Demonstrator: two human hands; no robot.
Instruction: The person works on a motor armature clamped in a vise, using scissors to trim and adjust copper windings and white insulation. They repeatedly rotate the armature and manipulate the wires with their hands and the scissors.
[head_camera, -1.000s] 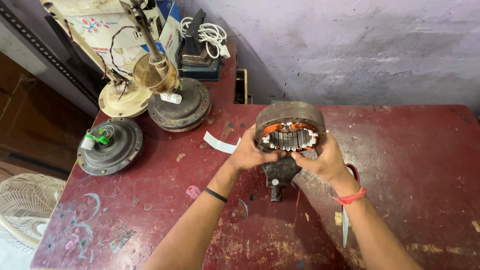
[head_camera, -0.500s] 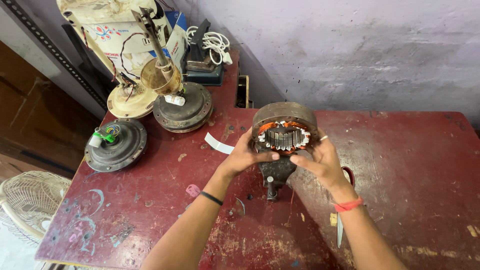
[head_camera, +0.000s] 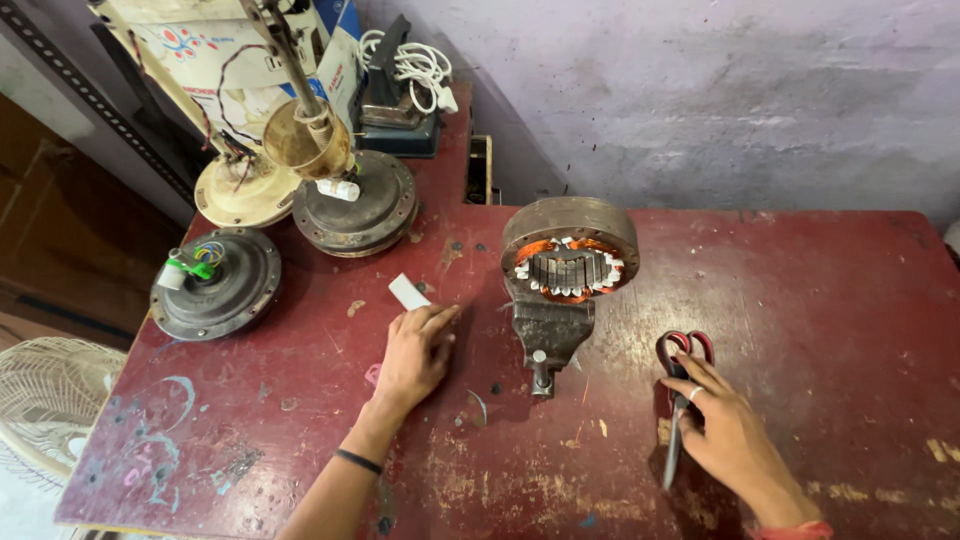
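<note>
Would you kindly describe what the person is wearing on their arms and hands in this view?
Both forearms are bare, with no sleeves in view. The left hand is bare, and its wrist carries a thin black band. The right hand has a pale ring on one finger, and a red-orange thread band circles its wrist at the bottom edge of the picture. No gloves or watch show.

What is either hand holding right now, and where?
Nothing is lifted. The right hand rests on the scissors near the handles; the left hand lies flat on the table.

Cream printed box w/ blue side, back-left corner of table.
</note>
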